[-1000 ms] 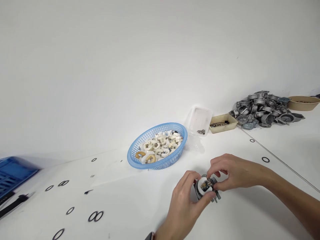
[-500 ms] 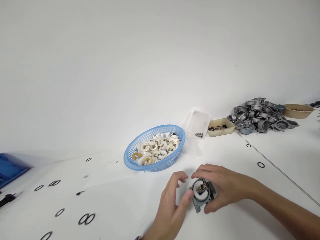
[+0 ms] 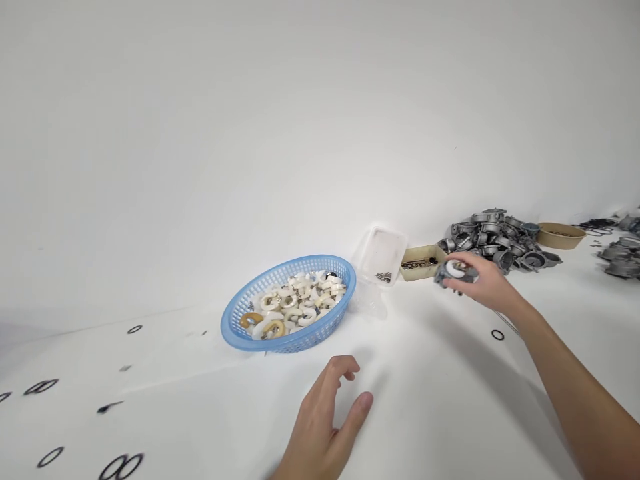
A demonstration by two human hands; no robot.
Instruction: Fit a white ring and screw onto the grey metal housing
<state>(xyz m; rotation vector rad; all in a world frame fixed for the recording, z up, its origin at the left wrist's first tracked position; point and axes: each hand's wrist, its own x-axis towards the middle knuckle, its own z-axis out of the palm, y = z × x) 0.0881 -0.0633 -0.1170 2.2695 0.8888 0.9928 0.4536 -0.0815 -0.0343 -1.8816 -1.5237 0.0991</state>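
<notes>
My right hand (image 3: 481, 283) grips a grey metal carburetor body (image 3: 442, 275) with a white ring-shaped float (image 3: 455, 268) in it. That hand is raised over the table, close in front of the cream tray and the pile of grey castings. Its fingers wrap the far side of the body and cover part of it. Near the table's front, my left hand (image 3: 327, 420) holds nothing, with thumb and curved fingers apart. It is nearest to the blue basket (image 3: 230, 333), which is full of white and some amber C-shaped floats (image 3: 300, 303).
Beside the basket, a white plastic tray (image 3: 383, 247) leans with small metal pins in it. A cream tray (image 3: 419, 272) holds small parts. Grey metal castings (image 3: 493, 233) are heaped at the back right, near a tan bowl (image 3: 563, 241). Black rubber rings (image 3: 120, 467) lie scattered at left.
My right hand has lifted the carburetor body off the table and carried it right and away from me. My left hand has come away from it. The view has swung to the right.
</notes>
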